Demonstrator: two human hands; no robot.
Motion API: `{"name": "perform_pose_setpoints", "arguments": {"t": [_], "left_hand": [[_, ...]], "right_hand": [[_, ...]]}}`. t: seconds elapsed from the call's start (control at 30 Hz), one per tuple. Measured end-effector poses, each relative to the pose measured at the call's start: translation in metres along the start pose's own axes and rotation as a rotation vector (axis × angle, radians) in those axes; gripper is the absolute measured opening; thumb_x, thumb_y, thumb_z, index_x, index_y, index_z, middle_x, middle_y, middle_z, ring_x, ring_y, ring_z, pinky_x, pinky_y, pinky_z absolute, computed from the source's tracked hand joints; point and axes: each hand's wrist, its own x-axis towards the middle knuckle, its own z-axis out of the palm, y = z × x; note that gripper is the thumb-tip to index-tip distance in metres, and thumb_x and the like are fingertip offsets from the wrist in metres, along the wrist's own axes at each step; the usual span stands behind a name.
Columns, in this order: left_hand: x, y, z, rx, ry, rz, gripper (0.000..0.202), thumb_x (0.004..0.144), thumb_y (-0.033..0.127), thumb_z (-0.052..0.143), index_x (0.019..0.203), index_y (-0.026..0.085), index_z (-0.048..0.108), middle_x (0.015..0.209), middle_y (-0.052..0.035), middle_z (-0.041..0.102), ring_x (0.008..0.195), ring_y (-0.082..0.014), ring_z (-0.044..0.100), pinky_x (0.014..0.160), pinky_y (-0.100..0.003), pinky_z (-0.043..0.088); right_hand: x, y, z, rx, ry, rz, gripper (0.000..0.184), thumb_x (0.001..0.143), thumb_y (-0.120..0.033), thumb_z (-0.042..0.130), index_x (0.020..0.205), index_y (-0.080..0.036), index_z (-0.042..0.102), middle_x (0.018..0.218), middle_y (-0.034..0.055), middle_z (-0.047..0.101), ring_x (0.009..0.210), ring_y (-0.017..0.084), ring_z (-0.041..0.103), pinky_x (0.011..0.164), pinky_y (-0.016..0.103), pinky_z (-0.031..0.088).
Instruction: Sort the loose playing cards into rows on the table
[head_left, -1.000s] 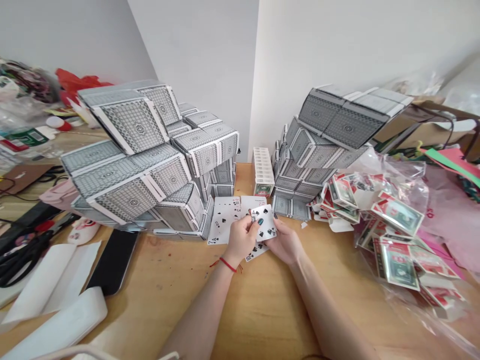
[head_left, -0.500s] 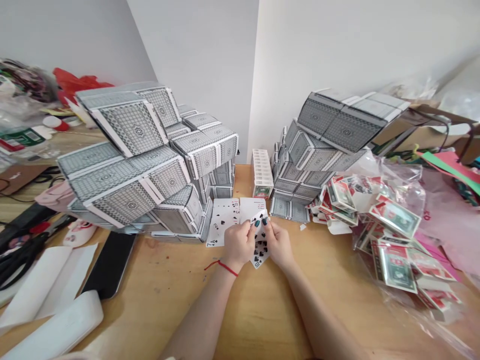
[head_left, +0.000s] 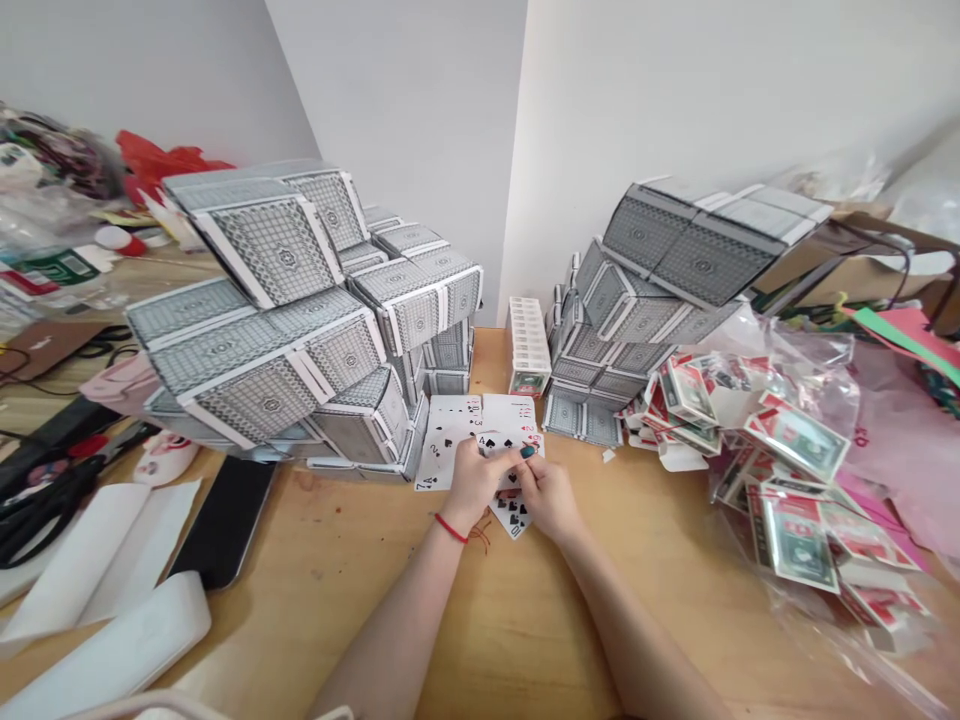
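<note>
My left hand (head_left: 475, 484) and my right hand (head_left: 550, 494) meet over the middle of the desk, both closed on one playing card (head_left: 495, 440), a four of spades held face up between them. The thumbs press together at its near edge. Under my hands a ten of spades (head_left: 514, 514) lies with its corner pointing toward me. Just beyond, loose face-up cards (head_left: 442, 452) lie spread on the wood, a seven and an ace among them. More face-up cards, some with red marks (head_left: 517, 408), lie beside these.
Stacked blocks built from grey-backed cards rise at left (head_left: 285, 350) and right (head_left: 637, 310). A row of card boxes (head_left: 529, 345) stands between them. Red-and-green card boxes (head_left: 795, 530) heap at right in clear plastic. A black phone (head_left: 225, 520), white paper (head_left: 112, 550) and scissors (head_left: 45, 510) lie left.
The card between my hands has turned from upright and slanting to flatter, with its four of spades corner now showing. My left hand has shifted slightly left and my fingers have re-gripped.
</note>
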Motion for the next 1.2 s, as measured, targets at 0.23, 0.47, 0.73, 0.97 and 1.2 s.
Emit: {"name": "perform_pose_setpoints", "arguments": {"t": [0.23,0.47,0.73,0.97,1.2], "left_hand": [[0.0,-0.002,-0.002,-0.097,0.063,-0.028,0.027,0.059,0.031,0.07,0.071,0.007,0.065,0.062,-0.006,0.064,0.051,-0.0132,0.056,0.046,-0.023,0.043],[-0.001,-0.001,0.001,-0.023,-0.033,-0.072,0.034,0.069,0.045,0.059,0.078,0.012,0.058,0.046,0.0041,0.049,0.029,-0.0052,0.037,0.029,-0.019,0.03],[0.008,-0.006,-0.011,0.127,0.054,0.124,0.026,0.074,0.036,0.054,0.089,0.015,0.058,0.054,0.0045,0.046,0.043,-0.0057,0.04,0.039,-0.017,0.033],[0.005,-0.004,-0.012,0.393,0.18,0.294,0.029,0.079,0.031,0.048,0.099,0.015,0.061,0.074,-0.0035,0.062,0.06,-0.0109,0.051,0.053,-0.02,0.041],[0.001,-0.007,-0.005,0.474,0.235,0.348,0.026,0.081,0.025,0.045,0.102,0.015,0.055,0.053,0.0036,0.048,0.048,-0.0079,0.041,0.047,-0.018,0.035]], "right_hand": [[-0.001,-0.007,0.001,-0.083,-0.046,-0.164,0.033,0.082,-0.037,0.037,0.054,-0.021,0.042,0.051,0.0003,0.052,0.046,0.013,0.048,0.045,0.023,0.039],[-0.002,-0.009,0.0,0.345,-0.093,0.141,0.029,0.077,-0.048,0.047,0.065,-0.022,0.047,0.047,-0.0005,0.058,0.037,0.016,0.054,0.039,0.027,0.044],[0.003,-0.012,-0.008,0.533,-0.102,0.206,0.036,0.073,-0.054,0.053,0.064,-0.019,0.054,0.047,0.0001,0.057,0.037,0.014,0.05,0.038,0.026,0.04],[0.004,-0.01,-0.008,0.484,0.081,0.149,0.032,0.077,-0.046,0.052,0.063,-0.017,0.056,0.047,-0.0027,0.049,0.04,0.01,0.043,0.038,0.022,0.035],[0.005,-0.011,-0.007,0.534,0.232,0.158,0.048,0.072,-0.035,0.058,0.115,-0.016,0.054,0.055,-0.0042,0.053,0.045,0.008,0.04,0.043,0.02,0.035]]}}
